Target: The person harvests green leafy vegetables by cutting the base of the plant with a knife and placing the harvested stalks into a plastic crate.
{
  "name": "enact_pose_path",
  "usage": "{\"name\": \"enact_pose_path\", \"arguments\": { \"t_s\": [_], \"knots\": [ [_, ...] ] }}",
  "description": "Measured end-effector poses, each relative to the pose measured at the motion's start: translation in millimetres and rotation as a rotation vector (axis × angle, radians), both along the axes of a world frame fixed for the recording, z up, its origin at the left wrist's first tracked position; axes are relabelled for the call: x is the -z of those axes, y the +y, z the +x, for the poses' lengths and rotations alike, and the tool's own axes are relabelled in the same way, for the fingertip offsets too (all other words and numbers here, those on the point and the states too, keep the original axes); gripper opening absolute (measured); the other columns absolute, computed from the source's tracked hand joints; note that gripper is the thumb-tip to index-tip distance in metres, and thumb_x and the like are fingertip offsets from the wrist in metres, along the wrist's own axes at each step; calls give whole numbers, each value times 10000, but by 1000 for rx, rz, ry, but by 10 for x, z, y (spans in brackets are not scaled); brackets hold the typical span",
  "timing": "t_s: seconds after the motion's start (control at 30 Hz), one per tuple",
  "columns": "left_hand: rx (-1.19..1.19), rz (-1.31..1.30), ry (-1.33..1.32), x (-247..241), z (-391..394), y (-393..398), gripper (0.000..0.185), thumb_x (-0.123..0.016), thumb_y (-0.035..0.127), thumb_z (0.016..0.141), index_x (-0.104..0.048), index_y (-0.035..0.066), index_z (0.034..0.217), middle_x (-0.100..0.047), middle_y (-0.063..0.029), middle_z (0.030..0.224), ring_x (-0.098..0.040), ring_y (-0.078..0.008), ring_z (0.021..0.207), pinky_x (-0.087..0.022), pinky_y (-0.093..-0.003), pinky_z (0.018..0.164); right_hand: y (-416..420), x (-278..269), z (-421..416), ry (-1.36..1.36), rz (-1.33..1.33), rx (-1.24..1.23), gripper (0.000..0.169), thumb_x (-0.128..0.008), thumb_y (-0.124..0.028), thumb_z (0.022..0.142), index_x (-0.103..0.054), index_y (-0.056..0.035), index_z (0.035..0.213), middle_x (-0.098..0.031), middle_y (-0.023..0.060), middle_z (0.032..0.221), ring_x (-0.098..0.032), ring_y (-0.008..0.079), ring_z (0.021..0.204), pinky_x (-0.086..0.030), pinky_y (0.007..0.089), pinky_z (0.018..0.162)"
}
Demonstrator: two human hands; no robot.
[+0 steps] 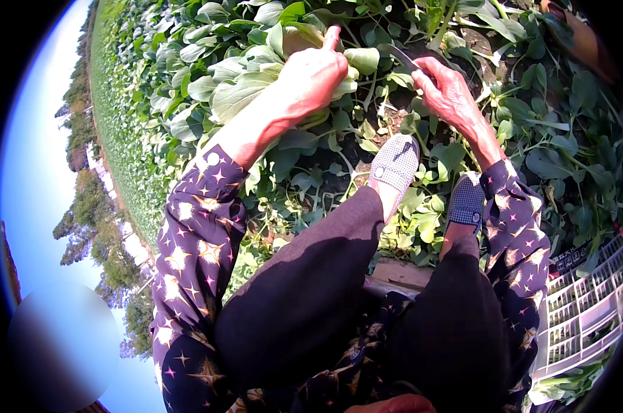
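Observation:
My left hand (316, 75) is closed around a bunch of leafy greens with pale stems (249, 88), at the top centre; its index finger points up and away. Just to the right, my right hand (443, 88) grips a small knife, whose thin curved blade (401, 56) points up and left towards the bunch. The knife's handle is mostly hidden in the fingers. Cut leaves and stems lie on the soil below and between both hands.
Rows of leafy plants (136, 93) stretch away to the left. My two checked shoes (395, 165) stand among leaves. A white plastic crate (579, 310) holding greens is at the lower right. Part of another person's hand or arm may show at the bottom edge; I cannot tell.

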State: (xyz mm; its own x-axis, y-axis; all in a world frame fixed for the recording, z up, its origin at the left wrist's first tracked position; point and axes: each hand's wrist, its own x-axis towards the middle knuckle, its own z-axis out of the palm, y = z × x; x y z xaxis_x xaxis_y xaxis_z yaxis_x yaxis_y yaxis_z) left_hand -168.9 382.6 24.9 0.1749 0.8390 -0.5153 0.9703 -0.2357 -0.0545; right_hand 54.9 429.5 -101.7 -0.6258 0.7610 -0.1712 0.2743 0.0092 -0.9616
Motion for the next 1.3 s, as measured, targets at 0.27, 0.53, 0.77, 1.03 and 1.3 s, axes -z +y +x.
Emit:
{"name": "enact_pose_path", "arguments": {
  "t_s": [0.27, 0.53, 0.77, 1.03, 1.3],
  "knots": [
    [39, 171, 214, 198, -11, -705, 277, -567, 32, 761, -557, -49, 1025, -531, -177, 1235, -609, -262, 705, -520, -392, 697, 65, 386, -431, -91, 16, -103, 333, -568, -215, 936, -609, 18, 1170, -695, 175, 911, -638, 226, 795, -508, 343, 755],
    [-32, 154, 135, 140, -82, -633, 236, -530, 5, 800, -561, -43, 1028, -557, -167, 1225, -636, -284, 773, -518, -407, 740, 46, 322, -343, -180, 244, -278, 302, -579, -162, 889, -635, 35, 1110, -670, 236, 866, -669, 354, 785, -508, 403, 706],
    [0, 442, -231, -601, 469, -508, 382, -572, -3, 755, -564, -50, 1135, -554, -156, 1295, -664, -282, 829, -510, -391, 776, -181, -483, 508, 450, -484, 459, 375, -720, -204, 878, -599, -13, 1177, -637, -4, 786, -486, 35, 546, -411, 192, 500],
    [127, 312, -866, -1431, 1396, -112, 549, -803, 77, 646, -627, 22, 1163, -571, -119, 1321, -588, -254, 1174, -483, -336, 975, -127, -1685, 1330, 896, -324, 620, 318, -723, -199, 870, -616, -12, 1104, -464, -40, 609, -389, 34, 443, -317, 181, 398],
    [-104, -278, -1412, -2167, 2470, 195, 601, -882, 76, 608, -591, 18, 1131, -641, -39, 1054, -601, -110, 959, -512, -289, 861, -703, -2903, 2864, 238, 468, 799, 299, -836, -187, 747, -644, -24, 909, -608, -23, 670, -442, 3, 477, -351, 191, 413]
  ]
}}
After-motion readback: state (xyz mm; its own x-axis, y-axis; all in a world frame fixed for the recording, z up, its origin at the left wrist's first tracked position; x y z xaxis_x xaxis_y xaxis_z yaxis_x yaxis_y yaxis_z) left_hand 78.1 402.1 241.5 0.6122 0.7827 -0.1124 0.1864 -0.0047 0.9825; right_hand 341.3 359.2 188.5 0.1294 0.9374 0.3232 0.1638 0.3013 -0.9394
